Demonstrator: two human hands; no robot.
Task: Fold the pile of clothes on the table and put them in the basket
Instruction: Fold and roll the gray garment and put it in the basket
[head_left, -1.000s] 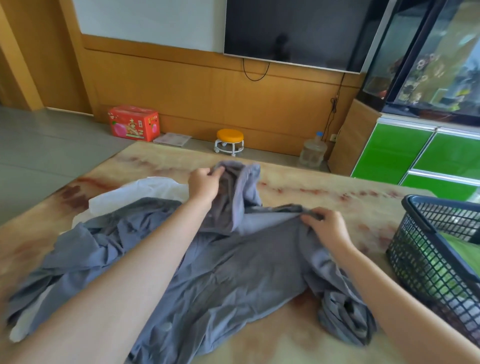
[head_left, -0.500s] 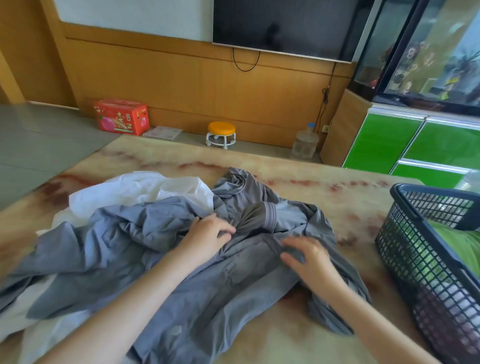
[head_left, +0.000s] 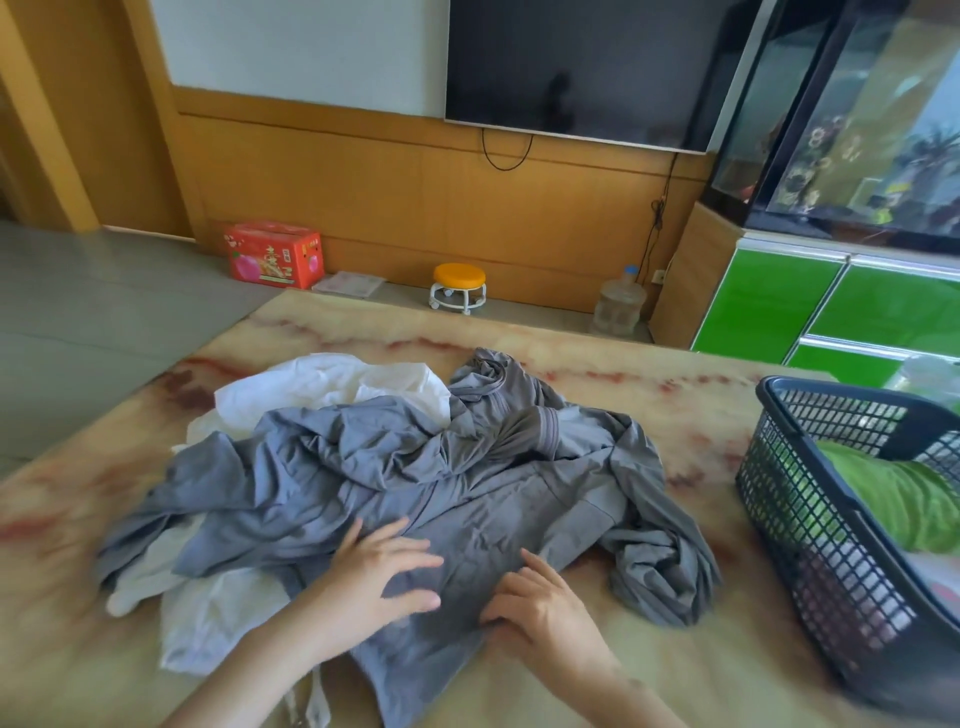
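Two hands lie on a grey garment (head_left: 493, 514) that is spread, much crumpled, across the middle of the table (head_left: 597, 358). This looks like flattening it so that a fold can be made. The basket (head_left: 831, 397) stands at the right edge of the table, within easy reach, most likely so each folded piece can go straight in. A green cloth (head_left: 904, 499) already lies inside it. A white garment (head_left: 332, 384) is partly buried under the grey one on the left and far side, and it is not yet folded.

The left hand (head_left: 384, 566) rests palm down on the near part of the grey garment, with its fingers straight and spread toward the right. The right hand (head_left: 543, 608) sits just beside it at the near hem, with its fingers bent toward the left. I cannot tell whether it pinches the hem or only presses on it.
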